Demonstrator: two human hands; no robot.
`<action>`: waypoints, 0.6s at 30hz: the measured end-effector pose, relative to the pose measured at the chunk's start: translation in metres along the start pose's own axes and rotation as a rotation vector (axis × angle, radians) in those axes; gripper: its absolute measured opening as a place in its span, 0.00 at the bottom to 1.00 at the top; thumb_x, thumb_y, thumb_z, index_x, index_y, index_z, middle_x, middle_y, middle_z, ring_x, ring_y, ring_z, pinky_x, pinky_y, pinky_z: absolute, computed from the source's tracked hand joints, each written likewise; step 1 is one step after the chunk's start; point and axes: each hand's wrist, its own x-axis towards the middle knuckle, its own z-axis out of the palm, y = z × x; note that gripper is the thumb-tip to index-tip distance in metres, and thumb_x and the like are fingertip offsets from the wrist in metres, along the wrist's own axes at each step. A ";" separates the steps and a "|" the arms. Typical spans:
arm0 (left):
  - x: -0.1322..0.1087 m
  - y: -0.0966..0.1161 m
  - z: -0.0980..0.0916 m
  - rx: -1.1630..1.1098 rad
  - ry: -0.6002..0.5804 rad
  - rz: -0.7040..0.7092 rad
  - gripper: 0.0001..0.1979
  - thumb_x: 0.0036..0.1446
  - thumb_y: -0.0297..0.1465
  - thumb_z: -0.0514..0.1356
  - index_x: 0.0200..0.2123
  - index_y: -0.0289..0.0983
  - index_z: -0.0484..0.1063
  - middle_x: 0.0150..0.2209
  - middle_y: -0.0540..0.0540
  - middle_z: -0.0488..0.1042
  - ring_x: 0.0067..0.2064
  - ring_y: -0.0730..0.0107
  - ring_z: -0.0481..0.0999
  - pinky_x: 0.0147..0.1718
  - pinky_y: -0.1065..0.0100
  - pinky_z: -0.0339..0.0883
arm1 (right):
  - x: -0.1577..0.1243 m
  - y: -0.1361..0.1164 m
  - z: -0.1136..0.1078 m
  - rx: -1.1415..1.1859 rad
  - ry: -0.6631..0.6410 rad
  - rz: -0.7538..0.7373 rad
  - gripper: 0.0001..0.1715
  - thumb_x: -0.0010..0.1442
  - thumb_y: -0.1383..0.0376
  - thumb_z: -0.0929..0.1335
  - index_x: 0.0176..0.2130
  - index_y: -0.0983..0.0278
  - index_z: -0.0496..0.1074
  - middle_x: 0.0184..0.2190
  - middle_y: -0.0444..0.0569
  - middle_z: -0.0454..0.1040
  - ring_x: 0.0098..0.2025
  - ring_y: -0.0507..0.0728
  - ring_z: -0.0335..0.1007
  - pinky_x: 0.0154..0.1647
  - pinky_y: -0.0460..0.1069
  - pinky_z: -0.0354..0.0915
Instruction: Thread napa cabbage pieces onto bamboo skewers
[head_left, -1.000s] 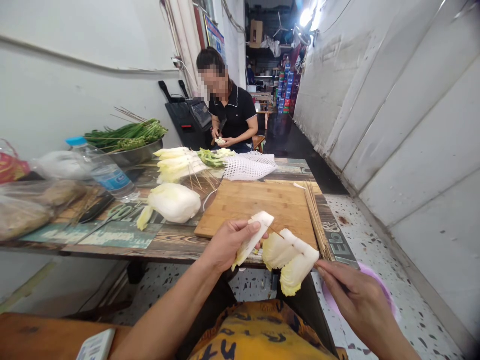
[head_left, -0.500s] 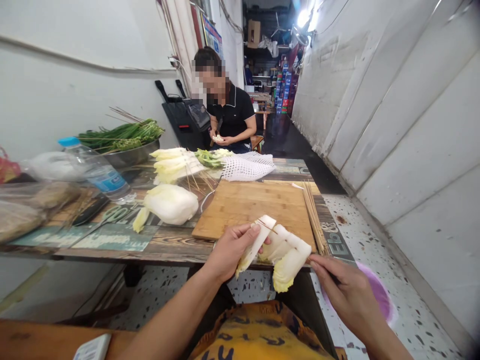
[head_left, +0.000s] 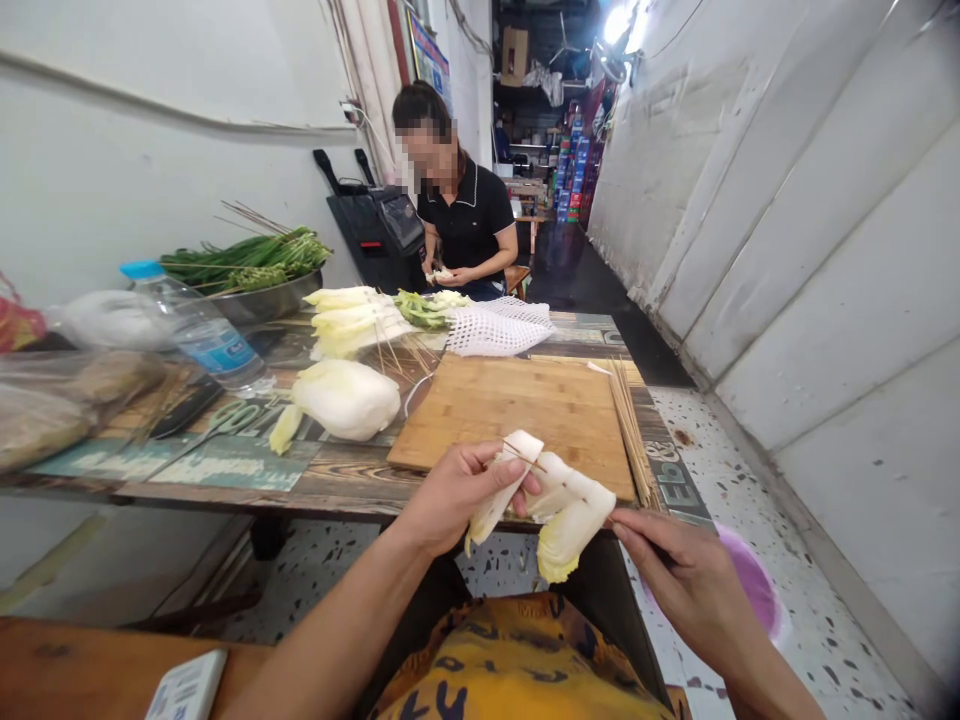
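Several pale cabbage leaves (head_left: 576,502) hang in a row on a thin wooden skewer (head_left: 526,456) in front of the table edge. My left hand (head_left: 480,490) is closed around the leftmost leaf, thumb on top and fingers beneath. At the other end, my right hand (head_left: 671,555) pinches the skewer beside the rightmost leaf; its end is mostly hidden by the fingers. Just beyond the hands lies a wooden cutting board (head_left: 510,405). A bundle of skewers (head_left: 632,430) lies along its right side.
Left of the board sit a cabbage head (head_left: 346,398), scissors (head_left: 225,420) and a water bottle (head_left: 214,335). Skewered cabbage leaves (head_left: 352,322), white foam netting (head_left: 499,328) and a metal bowl of greens (head_left: 255,300) stand farther back. A co-worker (head_left: 465,215) sits across the table.
Both hands and the skewered leaves have shifted very slightly in view, with the grips unchanged. The camera view has moved a little, and the co-worker's head appears slightly higher.
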 end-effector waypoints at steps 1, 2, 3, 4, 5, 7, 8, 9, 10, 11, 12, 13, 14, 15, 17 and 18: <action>-0.001 0.001 0.000 -0.001 0.002 0.001 0.13 0.49 0.38 0.65 0.27 0.31 0.76 0.23 0.46 0.73 0.23 0.77 0.69 0.25 0.75 0.62 | 0.000 0.001 -0.002 -0.007 -0.005 -0.009 0.15 0.63 0.64 0.61 0.43 0.59 0.76 0.35 0.48 0.80 0.33 0.54 0.76 0.31 0.45 0.71; -0.002 0.002 -0.002 -0.009 0.014 0.000 0.14 0.50 0.38 0.64 0.26 0.31 0.76 0.21 0.47 0.72 0.22 0.78 0.68 0.24 0.76 0.61 | -0.001 0.003 -0.005 -0.018 -0.006 -0.021 0.15 0.63 0.64 0.61 0.43 0.59 0.76 0.35 0.48 0.80 0.33 0.54 0.76 0.31 0.45 0.71; -0.003 0.005 -0.005 -0.027 0.042 0.002 0.14 0.49 0.38 0.65 0.25 0.30 0.76 0.19 0.47 0.71 0.21 0.79 0.67 0.23 0.76 0.60 | -0.002 0.005 -0.009 -0.031 -0.004 -0.029 0.15 0.63 0.64 0.62 0.42 0.59 0.76 0.35 0.47 0.80 0.33 0.54 0.76 0.32 0.45 0.71; -0.003 0.008 -0.010 -0.063 0.096 0.015 0.14 0.48 0.37 0.65 0.25 0.30 0.75 0.19 0.48 0.71 0.20 0.80 0.67 0.22 0.77 0.60 | -0.004 0.008 -0.013 -0.046 0.005 -0.030 0.14 0.63 0.63 0.62 0.42 0.59 0.76 0.35 0.47 0.80 0.33 0.54 0.77 0.32 0.45 0.71; -0.004 0.012 -0.017 -0.115 0.179 0.043 0.13 0.46 0.36 0.67 0.25 0.30 0.75 0.20 0.48 0.71 0.20 0.81 0.66 0.22 0.78 0.60 | -0.005 0.012 -0.017 -0.062 0.023 -0.023 0.14 0.62 0.63 0.63 0.41 0.59 0.76 0.34 0.47 0.80 0.33 0.55 0.77 0.33 0.45 0.72; -0.004 0.018 -0.028 -0.215 0.371 0.116 0.12 0.41 0.34 0.70 0.27 0.31 0.75 0.23 0.50 0.72 0.21 0.83 0.67 0.21 0.80 0.61 | -0.008 0.017 -0.022 -0.089 0.078 0.006 0.13 0.61 0.63 0.63 0.39 0.59 0.77 0.33 0.47 0.80 0.32 0.55 0.77 0.33 0.46 0.72; -0.004 0.020 -0.031 -0.242 0.424 0.126 0.13 0.40 0.33 0.70 0.28 0.31 0.74 0.24 0.50 0.72 0.21 0.83 0.67 0.21 0.81 0.62 | -0.009 0.019 -0.023 -0.098 0.101 0.011 0.12 0.61 0.63 0.64 0.39 0.60 0.77 0.33 0.47 0.80 0.32 0.55 0.77 0.33 0.46 0.72; -0.005 0.021 -0.031 -0.253 0.429 0.107 0.14 0.39 0.33 0.71 0.29 0.31 0.74 0.24 0.50 0.73 0.22 0.82 0.68 0.21 0.81 0.62 | -0.010 0.019 -0.023 -0.105 0.117 0.007 0.12 0.61 0.63 0.64 0.38 0.60 0.77 0.32 0.47 0.80 0.32 0.55 0.77 0.33 0.46 0.72; -0.006 0.019 -0.029 -0.253 0.395 0.069 0.15 0.40 0.33 0.71 0.30 0.31 0.74 0.24 0.50 0.73 0.21 0.82 0.68 0.21 0.80 0.62 | -0.011 0.019 -0.021 -0.112 0.132 -0.010 0.11 0.61 0.64 0.64 0.38 0.60 0.76 0.32 0.47 0.80 0.32 0.55 0.77 0.33 0.46 0.72; -0.007 0.017 -0.025 -0.254 0.342 0.025 0.16 0.41 0.34 0.70 0.31 0.30 0.74 0.24 0.49 0.72 0.21 0.81 0.67 0.20 0.80 0.62 | -0.011 0.017 -0.019 -0.122 0.148 -0.033 0.11 0.61 0.64 0.64 0.39 0.60 0.76 0.33 0.47 0.80 0.32 0.55 0.77 0.33 0.46 0.72; -0.008 0.013 -0.020 -0.262 0.293 -0.011 0.16 0.42 0.35 0.70 0.32 0.31 0.73 0.25 0.49 0.72 0.21 0.82 0.67 0.19 0.80 0.61 | -0.011 0.015 -0.016 -0.135 0.170 -0.059 0.12 0.61 0.65 0.64 0.40 0.60 0.76 0.33 0.47 0.80 0.32 0.55 0.77 0.32 0.46 0.72; -0.009 0.009 -0.014 -0.276 0.257 -0.032 0.16 0.43 0.35 0.69 0.33 0.31 0.73 0.25 0.49 0.72 0.21 0.82 0.66 0.19 0.80 0.61 | -0.011 0.013 -0.013 -0.151 0.193 -0.084 0.12 0.61 0.66 0.63 0.40 0.60 0.76 0.33 0.47 0.80 0.32 0.55 0.77 0.32 0.46 0.72; -0.010 0.005 -0.008 -0.293 0.239 -0.035 0.15 0.44 0.35 0.69 0.33 0.32 0.73 0.25 0.49 0.72 0.21 0.82 0.66 0.19 0.80 0.60 | -0.011 0.011 -0.011 -0.172 0.220 -0.108 0.13 0.61 0.66 0.63 0.40 0.60 0.76 0.33 0.47 0.80 0.32 0.54 0.77 0.31 0.46 0.72; -0.011 0.003 -0.003 -0.307 0.230 -0.029 0.14 0.45 0.35 0.68 0.32 0.32 0.72 0.26 0.49 0.72 0.21 0.83 0.66 0.19 0.81 0.59 | -0.011 0.010 -0.009 -0.196 0.245 -0.130 0.13 0.60 0.67 0.63 0.40 0.60 0.76 0.32 0.48 0.80 0.31 0.54 0.77 0.31 0.46 0.72; -0.013 0.000 0.003 -0.322 0.218 -0.014 0.13 0.46 0.36 0.67 0.32 0.33 0.71 0.26 0.50 0.72 0.21 0.82 0.66 0.19 0.80 0.59 | -0.012 0.008 -0.007 -0.247 0.268 -0.168 0.12 0.60 0.67 0.64 0.39 0.61 0.77 0.32 0.48 0.80 0.31 0.54 0.77 0.31 0.46 0.72; -0.013 0.000 0.004 -0.326 0.216 -0.006 0.13 0.47 0.36 0.67 0.32 0.33 0.71 0.25 0.50 0.72 0.22 0.82 0.66 0.20 0.80 0.60 | -0.012 0.008 -0.007 -0.270 0.269 -0.183 0.13 0.60 0.68 0.63 0.39 0.61 0.77 0.32 0.48 0.80 0.31 0.55 0.77 0.30 0.45 0.72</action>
